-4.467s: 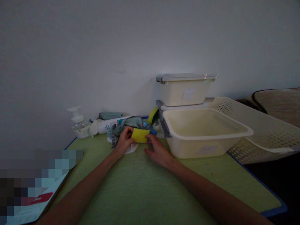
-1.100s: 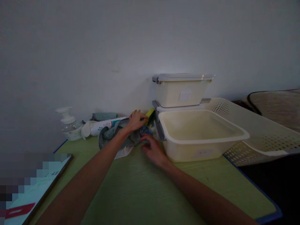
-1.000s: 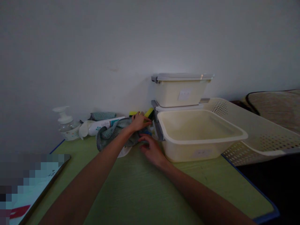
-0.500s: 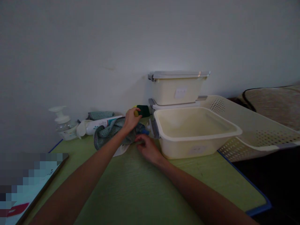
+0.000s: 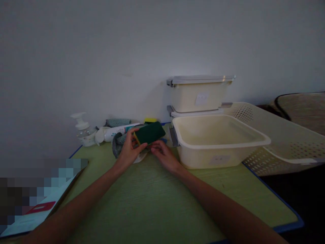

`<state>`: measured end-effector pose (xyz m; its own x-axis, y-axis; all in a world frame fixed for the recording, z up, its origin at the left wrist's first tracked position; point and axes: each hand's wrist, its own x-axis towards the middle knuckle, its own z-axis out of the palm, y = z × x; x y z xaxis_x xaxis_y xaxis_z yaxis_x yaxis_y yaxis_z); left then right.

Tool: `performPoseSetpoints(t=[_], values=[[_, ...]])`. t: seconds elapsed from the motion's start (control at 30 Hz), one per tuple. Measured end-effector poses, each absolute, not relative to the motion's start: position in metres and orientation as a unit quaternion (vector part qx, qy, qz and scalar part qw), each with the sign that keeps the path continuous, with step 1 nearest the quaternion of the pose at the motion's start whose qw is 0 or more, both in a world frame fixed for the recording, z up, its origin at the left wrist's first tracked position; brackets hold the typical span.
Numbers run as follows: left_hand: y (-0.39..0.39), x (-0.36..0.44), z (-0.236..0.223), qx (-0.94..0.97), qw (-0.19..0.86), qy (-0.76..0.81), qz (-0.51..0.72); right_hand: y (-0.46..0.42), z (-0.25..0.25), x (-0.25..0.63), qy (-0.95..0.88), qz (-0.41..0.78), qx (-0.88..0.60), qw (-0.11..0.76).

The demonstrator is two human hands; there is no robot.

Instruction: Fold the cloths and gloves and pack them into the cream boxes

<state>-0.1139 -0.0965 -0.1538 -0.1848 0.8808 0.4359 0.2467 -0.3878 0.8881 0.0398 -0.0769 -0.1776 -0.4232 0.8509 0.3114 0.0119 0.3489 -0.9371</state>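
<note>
A scouring sponge (image 5: 150, 133), dark green on top with a yellow edge, is tilted above the items on the table. My left hand (image 5: 129, 149) is closed around its left end, thumb below and fingers behind. My right hand (image 5: 164, 156) is just under the sponge's lower edge, fingers curled together; whether they touch the sponge or pinch something small cannot be made out. Behind the hands lie a crumpled grey-green cloth (image 5: 117, 142) and a white bottle (image 5: 114, 133) on its side. A second sponge (image 5: 150, 120), yellow on top, rests near the wall.
To the right stands an open cream tub (image 5: 218, 156), with a lidded cream box (image 5: 203, 96) behind it. A perforated basket (image 5: 284, 139) overhangs the table's right side. A pump bottle (image 5: 85, 134) is at the back left of the green table (image 5: 152, 203).
My left hand has lifted the sponge from the back near the wall and brought it closer, over the cloth. My right hand has stayed near the cloth. The view has shifted slightly left.
</note>
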Motion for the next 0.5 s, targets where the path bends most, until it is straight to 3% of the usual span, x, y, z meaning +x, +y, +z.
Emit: performPoseSetpoints(t=[0.33, 0.5], values=[[-0.125, -0.111, -0.176, 0.542, 0.277, 0.501, 0.615, -0.082, -0.177, 0.045, -0.694, 0.531, -0.251, 0.416], [-0.129, -0.111, -0.175, 0.557, 0.184, 0.566, 0.579, -0.087, -0.172, 0.048, -0.699, 0.533, -0.229, 0.419]])
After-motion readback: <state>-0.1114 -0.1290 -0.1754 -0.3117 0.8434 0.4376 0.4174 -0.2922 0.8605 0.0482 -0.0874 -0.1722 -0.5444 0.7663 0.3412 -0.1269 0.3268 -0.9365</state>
